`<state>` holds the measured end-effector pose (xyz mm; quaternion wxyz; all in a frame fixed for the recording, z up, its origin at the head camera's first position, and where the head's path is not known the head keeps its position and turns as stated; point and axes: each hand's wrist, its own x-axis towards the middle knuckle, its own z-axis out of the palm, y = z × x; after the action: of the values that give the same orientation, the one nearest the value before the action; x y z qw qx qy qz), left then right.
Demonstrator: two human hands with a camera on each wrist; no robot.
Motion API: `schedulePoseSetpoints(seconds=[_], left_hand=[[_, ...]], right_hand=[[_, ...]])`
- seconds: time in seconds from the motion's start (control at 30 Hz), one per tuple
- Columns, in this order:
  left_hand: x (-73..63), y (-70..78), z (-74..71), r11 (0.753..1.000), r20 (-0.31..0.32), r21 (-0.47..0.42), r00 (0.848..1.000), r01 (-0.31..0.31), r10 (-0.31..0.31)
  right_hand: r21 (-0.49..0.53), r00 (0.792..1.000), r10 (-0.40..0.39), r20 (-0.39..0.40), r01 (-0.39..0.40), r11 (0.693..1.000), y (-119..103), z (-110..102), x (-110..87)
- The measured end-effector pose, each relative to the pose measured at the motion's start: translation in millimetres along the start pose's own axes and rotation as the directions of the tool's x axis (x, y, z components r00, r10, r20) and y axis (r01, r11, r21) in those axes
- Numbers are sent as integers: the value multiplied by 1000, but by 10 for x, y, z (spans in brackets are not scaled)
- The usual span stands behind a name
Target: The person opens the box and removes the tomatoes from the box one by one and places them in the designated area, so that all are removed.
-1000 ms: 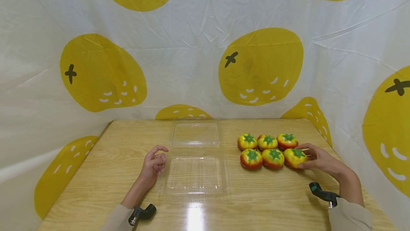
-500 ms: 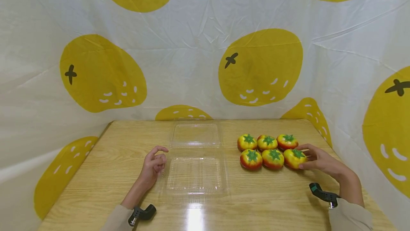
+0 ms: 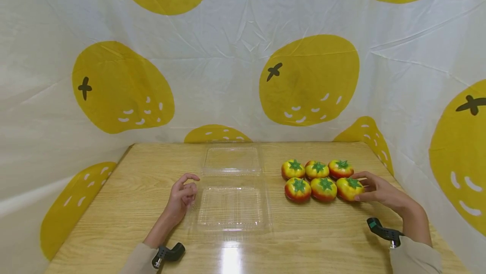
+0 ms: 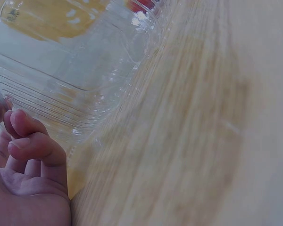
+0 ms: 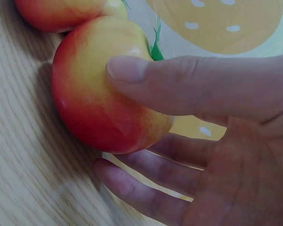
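Several red-and-yellow toy tomatoes with green star-shaped tops stand in two rows on the right of the table. My right hand (image 3: 383,189) holds the front-right tomato (image 3: 347,187), which rests on the table. In the right wrist view, the thumb (image 5: 127,70) lies on its near side and the fingers curve round behind it. A clear plastic container (image 3: 231,225) lies open at mid-table, its lid (image 3: 232,160) folded back. At its left edge, my left hand (image 3: 180,198) has curled fingers; in the left wrist view, fingertips (image 4: 21,125) pinch the clear rim.
The other tomatoes, such as the front-left one (image 3: 298,189), sit close together to the left of my right hand. Behind the wooden table (image 3: 303,240) hangs a white sheet (image 3: 216,84) printed with yellow fruit. Black camera mounts (image 3: 383,229) are on both wrists.
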<state>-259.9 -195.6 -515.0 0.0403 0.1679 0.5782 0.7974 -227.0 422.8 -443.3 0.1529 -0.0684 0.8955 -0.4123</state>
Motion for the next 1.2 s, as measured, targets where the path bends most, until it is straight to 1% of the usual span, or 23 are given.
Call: schedulePoseSetpoints(seconds=[0.2,0.77,1.2], left_hand=[[-2,3,2,1000,-1,7,1000,7,-7],[2,5,-5,1000,3,12,1000,7,-7],[-7,18,9,1000,3,9,1000,11,-11]], right_hand=[[21,1000,-8,7,8,1000,12,-7,1],[11,1000,11,10,-11,1000,-3,-11,-9],[3,1000,-18,6,18,1000,7,-4,-1]])
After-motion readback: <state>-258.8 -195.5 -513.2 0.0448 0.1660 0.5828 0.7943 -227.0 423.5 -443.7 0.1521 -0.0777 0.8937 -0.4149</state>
